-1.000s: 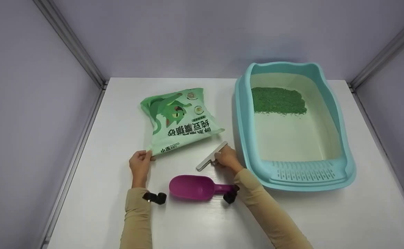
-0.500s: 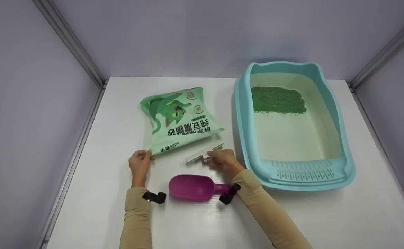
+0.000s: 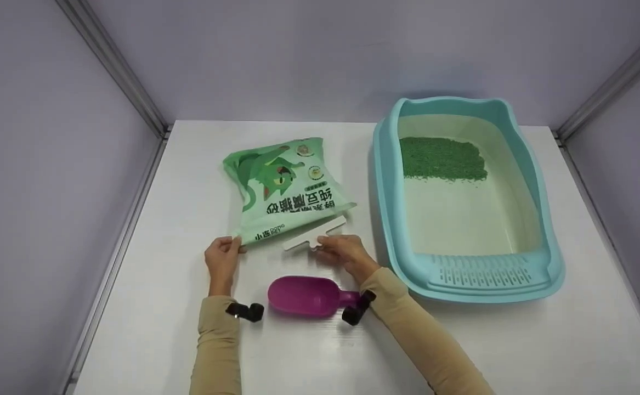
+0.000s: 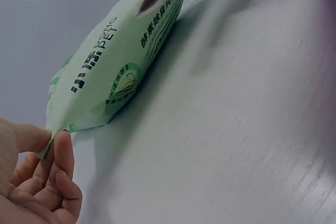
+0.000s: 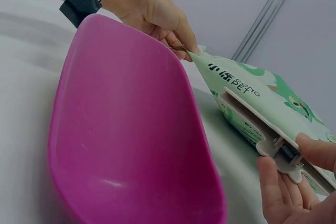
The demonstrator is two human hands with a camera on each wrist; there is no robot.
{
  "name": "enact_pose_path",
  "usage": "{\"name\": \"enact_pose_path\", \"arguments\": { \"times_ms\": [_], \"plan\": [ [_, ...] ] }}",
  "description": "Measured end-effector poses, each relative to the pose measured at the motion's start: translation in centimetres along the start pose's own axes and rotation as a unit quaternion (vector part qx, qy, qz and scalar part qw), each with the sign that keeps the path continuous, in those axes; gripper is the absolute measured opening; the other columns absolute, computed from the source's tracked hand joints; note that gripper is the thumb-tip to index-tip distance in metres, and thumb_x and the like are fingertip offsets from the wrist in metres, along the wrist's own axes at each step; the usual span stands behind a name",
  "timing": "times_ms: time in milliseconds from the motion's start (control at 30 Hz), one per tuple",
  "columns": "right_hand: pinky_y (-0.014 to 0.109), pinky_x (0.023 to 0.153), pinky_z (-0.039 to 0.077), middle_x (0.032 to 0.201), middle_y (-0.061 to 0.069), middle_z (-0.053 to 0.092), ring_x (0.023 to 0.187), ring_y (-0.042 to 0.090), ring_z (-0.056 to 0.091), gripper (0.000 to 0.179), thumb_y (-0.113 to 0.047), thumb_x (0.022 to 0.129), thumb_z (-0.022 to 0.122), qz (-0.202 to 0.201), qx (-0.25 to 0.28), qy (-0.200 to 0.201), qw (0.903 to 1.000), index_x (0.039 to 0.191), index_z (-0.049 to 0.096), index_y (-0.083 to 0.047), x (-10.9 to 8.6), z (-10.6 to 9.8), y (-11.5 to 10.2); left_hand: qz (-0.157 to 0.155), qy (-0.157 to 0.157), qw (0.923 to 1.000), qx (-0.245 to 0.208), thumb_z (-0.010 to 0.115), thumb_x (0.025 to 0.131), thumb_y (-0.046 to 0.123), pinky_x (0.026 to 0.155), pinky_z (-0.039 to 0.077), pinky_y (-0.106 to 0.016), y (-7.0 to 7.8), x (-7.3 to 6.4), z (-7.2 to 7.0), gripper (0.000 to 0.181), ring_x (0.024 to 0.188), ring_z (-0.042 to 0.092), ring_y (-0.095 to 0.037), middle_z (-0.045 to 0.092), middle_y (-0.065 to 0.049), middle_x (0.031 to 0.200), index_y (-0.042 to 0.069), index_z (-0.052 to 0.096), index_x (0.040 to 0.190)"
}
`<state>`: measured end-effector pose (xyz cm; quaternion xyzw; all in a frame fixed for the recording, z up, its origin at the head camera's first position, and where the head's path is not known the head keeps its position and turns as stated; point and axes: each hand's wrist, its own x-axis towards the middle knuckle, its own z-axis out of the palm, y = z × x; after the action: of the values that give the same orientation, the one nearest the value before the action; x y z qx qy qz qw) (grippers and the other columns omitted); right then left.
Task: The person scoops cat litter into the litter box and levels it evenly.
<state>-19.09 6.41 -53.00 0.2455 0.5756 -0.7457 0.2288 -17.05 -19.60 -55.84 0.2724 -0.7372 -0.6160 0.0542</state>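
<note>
A pale green cat litter bag (image 3: 289,189) with a cat print lies on the white table, its near edge a little raised. My left hand (image 3: 222,259) pinches the bag's near left corner between thumb and forefinger, as the left wrist view shows on the bag corner (image 4: 47,145). A long white spring bag clip (image 3: 300,240) is in my right hand (image 3: 347,252), pinched at its handles. In the right wrist view, the metal spring (image 5: 287,153) shows between the clip's two halves. The clip lies alongside the bag's near edge and overlaps the bag in that view.
A magenta scoop (image 3: 303,297) lies on the table in front of both hands, its handle partly behind the right wrist's camera. At the right stands a blue litter box (image 3: 386,219) with green litter (image 3: 443,159) at its far end. Grey walls enclose the table.
My right hand has moved left and turned the bag clip to lie along the bag's near edge. The left hand keeps its pinch on the bag corner.
</note>
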Motion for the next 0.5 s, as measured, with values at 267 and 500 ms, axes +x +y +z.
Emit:
{"name": "enact_pose_path", "arguments": {
  "times_ms": [267,500],
  "plan": [
    [0.023,0.062,0.057,0.059,0.003,0.068,0.057,0.012,0.068,0.004,0.004,0.083,0.067,0.023,0.053,0.007,0.9983,0.087,0.069,0.006,0.5,0.9,0.2,-0.009,-0.001,1.0,0.001,0.061,0.092,0.013,0.062,0.048,-0.017,0.0,0.0,0.0,0.017,0.055,0.06,0.0,0.064,0.005,0.066,-0.003,0.058,0.098],
    [0.025,0.065,0.059,0.062,0.007,0.069,0.058,0.016,0.07,0.006,0.01,0.083,0.063,0.039,0.109,0.014,0.9932,0.085,0.065,0.005,1.0,1.9,0.2,-0.007,-0.004,1.0,-0.004,0.061,0.092,0.012,0.062,0.047,-0.016,0.0,0.0,-0.1,0.017,0.054,0.06,0.001,0.061,0.011,0.062,-0.003,0.057,0.097]
  ]
}}
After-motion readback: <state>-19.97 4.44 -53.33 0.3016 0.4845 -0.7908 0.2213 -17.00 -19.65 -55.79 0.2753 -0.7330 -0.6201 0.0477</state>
